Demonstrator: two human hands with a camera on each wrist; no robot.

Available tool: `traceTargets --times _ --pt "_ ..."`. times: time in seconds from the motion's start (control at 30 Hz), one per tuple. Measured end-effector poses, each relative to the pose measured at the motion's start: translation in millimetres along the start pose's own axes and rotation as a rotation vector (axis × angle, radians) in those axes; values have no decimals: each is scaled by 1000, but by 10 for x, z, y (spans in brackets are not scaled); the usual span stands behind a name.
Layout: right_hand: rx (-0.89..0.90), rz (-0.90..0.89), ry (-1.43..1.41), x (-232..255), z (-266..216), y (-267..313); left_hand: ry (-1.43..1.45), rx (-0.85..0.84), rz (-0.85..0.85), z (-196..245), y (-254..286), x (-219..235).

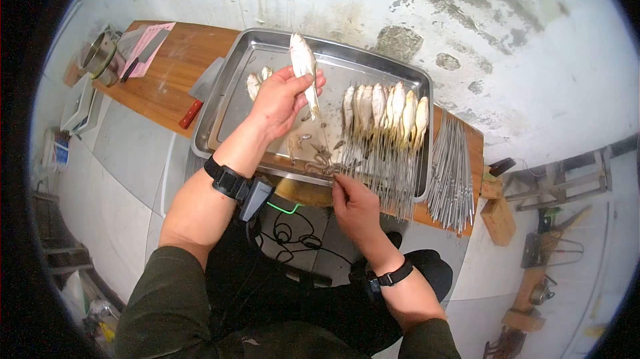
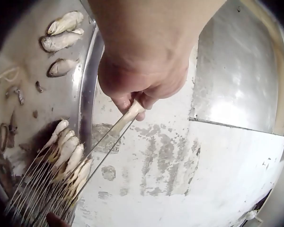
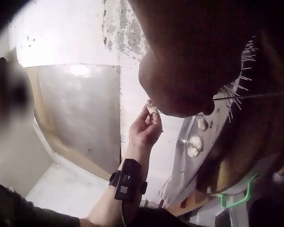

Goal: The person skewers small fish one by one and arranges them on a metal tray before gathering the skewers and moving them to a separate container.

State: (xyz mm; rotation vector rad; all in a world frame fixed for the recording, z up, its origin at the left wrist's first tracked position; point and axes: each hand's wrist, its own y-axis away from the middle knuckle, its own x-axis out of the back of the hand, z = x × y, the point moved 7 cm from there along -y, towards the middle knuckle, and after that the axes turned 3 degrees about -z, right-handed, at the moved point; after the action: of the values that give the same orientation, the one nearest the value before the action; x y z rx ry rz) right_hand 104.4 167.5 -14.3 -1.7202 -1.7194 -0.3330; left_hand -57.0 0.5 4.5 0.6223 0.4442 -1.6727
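My left hand (image 1: pixel 283 102) grips a small pale fish (image 1: pixel 302 56) above a metal tray (image 1: pixel 230 109), its head end pointing up and away. Thin metal skewers (image 2: pixel 102 161) run from the tail end of this fish toward my right hand (image 1: pixel 357 207). The right hand's thumb and fingers pinch the skewer near its other end, over the tray's front rim. Beside the hands, on the tray's right, several skewered fish (image 1: pixel 392 109) lie in a row with their skewers toward me. A few loose fish (image 2: pixel 60 41) lie on the left side of the tray.
Fish scraps (image 1: pixel 320 158) lie on the tray in front. Bare metal skewers (image 1: pixel 452 172) are piled on the wooden table (image 1: pixel 190 46) to the right. At left are a red-handled knife (image 1: pixel 191 114), a dark-handled knife (image 1: pixel 137 62) and a metal pot (image 1: pixel 103 59). A stained wall rises behind.
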Motion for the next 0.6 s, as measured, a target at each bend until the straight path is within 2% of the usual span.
traceTargets --times 0.27,0.37,0.47,0.53,0.6 --pt "43 15 14 -49 -42 -61 -28 15 -31 -39 10 -33" --pt "57 36 -7 -49 -60 -87 -27 30 12 -63 34 -40" --pt "36 36 0 -48 -61 -107 -122 84 -9 -99 25 -17" --pt "24 34 1 -45 -51 -108 41 46 -25 -43 44 -70" --pt "30 41 3 -44 -51 -111 59 34 -14 -18 44 -56"
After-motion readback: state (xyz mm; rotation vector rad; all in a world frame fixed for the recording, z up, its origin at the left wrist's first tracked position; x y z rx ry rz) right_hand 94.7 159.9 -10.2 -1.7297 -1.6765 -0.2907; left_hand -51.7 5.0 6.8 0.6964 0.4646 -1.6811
